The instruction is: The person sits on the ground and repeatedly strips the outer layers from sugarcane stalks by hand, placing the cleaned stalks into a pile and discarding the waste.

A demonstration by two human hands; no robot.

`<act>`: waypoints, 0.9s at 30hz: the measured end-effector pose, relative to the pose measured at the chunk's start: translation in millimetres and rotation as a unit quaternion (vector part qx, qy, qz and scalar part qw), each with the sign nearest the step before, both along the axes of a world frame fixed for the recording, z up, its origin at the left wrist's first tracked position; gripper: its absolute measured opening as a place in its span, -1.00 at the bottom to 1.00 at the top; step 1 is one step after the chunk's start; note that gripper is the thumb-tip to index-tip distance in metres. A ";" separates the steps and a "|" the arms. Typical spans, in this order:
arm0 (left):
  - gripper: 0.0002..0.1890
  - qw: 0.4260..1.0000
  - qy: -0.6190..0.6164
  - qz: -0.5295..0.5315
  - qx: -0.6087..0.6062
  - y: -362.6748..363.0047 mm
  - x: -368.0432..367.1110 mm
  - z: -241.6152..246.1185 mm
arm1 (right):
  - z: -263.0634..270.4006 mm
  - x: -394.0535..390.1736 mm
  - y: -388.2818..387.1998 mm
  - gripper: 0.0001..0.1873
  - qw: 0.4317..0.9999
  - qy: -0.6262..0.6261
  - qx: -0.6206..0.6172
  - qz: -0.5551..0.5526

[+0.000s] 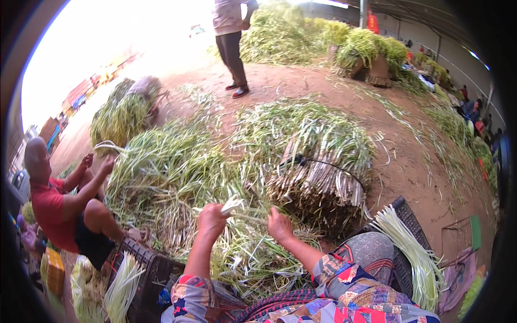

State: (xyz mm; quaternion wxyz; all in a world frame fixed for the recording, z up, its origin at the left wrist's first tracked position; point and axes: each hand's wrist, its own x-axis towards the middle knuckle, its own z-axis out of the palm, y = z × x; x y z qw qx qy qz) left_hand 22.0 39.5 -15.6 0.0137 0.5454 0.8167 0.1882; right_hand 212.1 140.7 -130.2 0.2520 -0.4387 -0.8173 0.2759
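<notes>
My left hand (pixel 211 221) is closed around pale leafy stalks (pixel 232 205), whose white ends stick out past the thumb. My right hand (pixel 279 224) pinches a thin greenish strand that stretches between the two hands. Below both hands lies a heap of loose green and yellowed leaves (pixel 250 258). Just beyond my right hand is a large bundle of stalks (pixel 323 177), its pale cut ends towards me and a dark cord across it. Cleaned whitish-green stalks (pixel 412 250) rest over a black plastic crate (pixel 408 220) beside my knee.
At left, a seated person in a red shirt (pixel 50 216) handles a pale stalk beside another black crate (pixel 141 266) and cleaned stalks (pixel 123 282). A person stands (pixel 232 48) beyond the heaps. More bundles (pixel 373 52) are behind at right; a green-topped metal-framed stool (pixel 475 233) is at far right.
</notes>
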 end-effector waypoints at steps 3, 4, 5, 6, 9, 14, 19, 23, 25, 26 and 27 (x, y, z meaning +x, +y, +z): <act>-0.81 0.998 0.008 0.038 0.047 -11.0 -23.1 7.5 | -51.4 40.4 -5.1 -0.82 0.976 -0.197 -0.059 0.065; -0.83 0.995 -0.004 0.070 0.064 -13.9 -31.4 11.4 | -68.4 63.7 -12.5 -0.80 0.955 -0.253 -0.069 0.138; -0.84 0.992 -0.009 0.098 0.075 -17.3 -38.2 14.6 | -83.0 83.9 -19.7 -0.76 0.901 -0.374 -0.091 0.201; -0.85 0.988 -0.007 0.110 0.109 -20.4 -43.3 17.3 | -94.0 98.1 -23.2 -0.73 0.867 -0.431 -0.145 0.205; -0.86 0.964 -0.133 0.146 0.176 -26.0 -49.7 20.3 | -100.2 106.6 -13.7 -0.62 0.828 -0.488 -0.174 0.215; -0.89 0.945 -0.252 0.109 0.178 -7.9 -17.5 4.5 | -25.6 33.9 18.1 -0.22 0.878 -0.035 -0.428 0.212; -0.80 0.985 -0.139 -0.021 0.098 7.8 33.1 -9.4 | 59.6 -7.6 2.5 -0.19 0.772 0.383 -0.450 0.233; -0.79 0.980 -0.178 -0.053 0.075 6.5 46.6 -5.3 | 87.3 -15.3 -9.4 -0.50 0.899 0.279 -0.310 0.131; -0.79 0.980 -0.166 -0.062 0.091 6.0 48.5 -3.2 | 91.7 -14.2 -12.5 -0.52 0.931 0.251 -0.244 0.100; -0.81 0.976 -0.180 -0.071 0.097 6.3 48.1 -2.5 | 92.7 -12.8 -13.3 -0.54 0.916 0.283 -0.264 0.103; -0.82 0.975 -0.189 -0.070 0.096 7.0 48.1 -2.4 | 93.8 -11.3 -12.9 -0.55 0.932 0.267 -0.224 0.098</act>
